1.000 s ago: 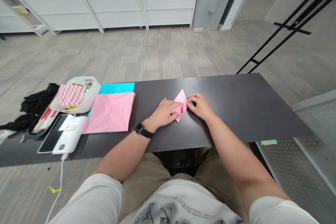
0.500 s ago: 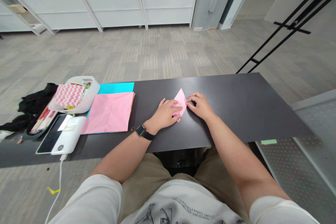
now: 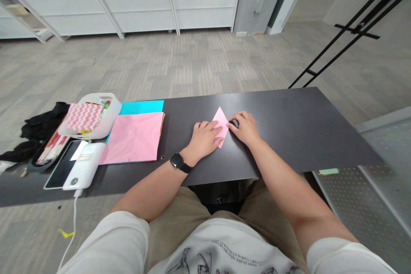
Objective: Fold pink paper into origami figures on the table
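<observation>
A small diamond of folded pink paper (image 3: 221,115) lies on the dark table, one point facing away from me. My left hand (image 3: 204,138) rests across its left side, fingers spread and pressing on it. At the paper's right corner, the thumb and fingertips of my right hand (image 3: 245,128) are closed on the edge. A dark patch shows between that thumb and the curled fingers; what it is I cannot make out. The lower left of the folded paper is hidden under my left hand.
Left of my hands lies a stack of coloured sheets with pink paper (image 3: 135,137) on top. Beyond it are a white basket (image 3: 112,115), a white power bank (image 3: 84,167) with a cable, a phone-like tablet (image 3: 59,171) and black cloth (image 3: 45,120). The dark table (image 3: 298,132) extends rightward.
My left hand has shifted slightly on the paper, with its fingers drawn back a little to the left. My right hand stays at the right corner.
</observation>
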Motion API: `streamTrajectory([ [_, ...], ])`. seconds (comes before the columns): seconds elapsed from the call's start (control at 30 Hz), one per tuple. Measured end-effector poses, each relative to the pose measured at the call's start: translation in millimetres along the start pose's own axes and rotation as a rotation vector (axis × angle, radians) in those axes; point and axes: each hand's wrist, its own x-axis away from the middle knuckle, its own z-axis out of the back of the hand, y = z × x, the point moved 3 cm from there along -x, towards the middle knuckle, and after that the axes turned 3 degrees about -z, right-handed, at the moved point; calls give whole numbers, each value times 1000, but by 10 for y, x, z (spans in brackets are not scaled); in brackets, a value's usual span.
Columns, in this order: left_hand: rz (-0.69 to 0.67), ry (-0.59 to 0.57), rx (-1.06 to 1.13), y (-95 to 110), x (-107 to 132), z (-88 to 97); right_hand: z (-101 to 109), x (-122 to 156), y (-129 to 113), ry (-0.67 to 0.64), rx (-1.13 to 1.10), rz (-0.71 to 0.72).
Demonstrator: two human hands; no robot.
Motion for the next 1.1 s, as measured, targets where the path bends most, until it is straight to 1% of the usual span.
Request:
streamTrajectory([
  [0.1, 48, 17, -29, -4, 0, -7, -12, 5, -10, -12, 21, -5],
  [0.37, 61, 17, 10, -65, -29, -59, -14, 76, -63, -55, 15, 51],
  [0.5, 66, 14, 21, -73, -29, -57, -12, 158, -75, -104, 43, 85],
  [0.67, 71, -2, 16, -68, -30, -35, -22, 283, -88, -197, 101, 110],
  [0.83, 66, 1, 27, -73, -35, -28, -22, 339, -115, -277, 129, 133],
  [1.1, 44, -8, 56, -102, -26, -30, 13, 365, -176, -323, 121, 135],
])
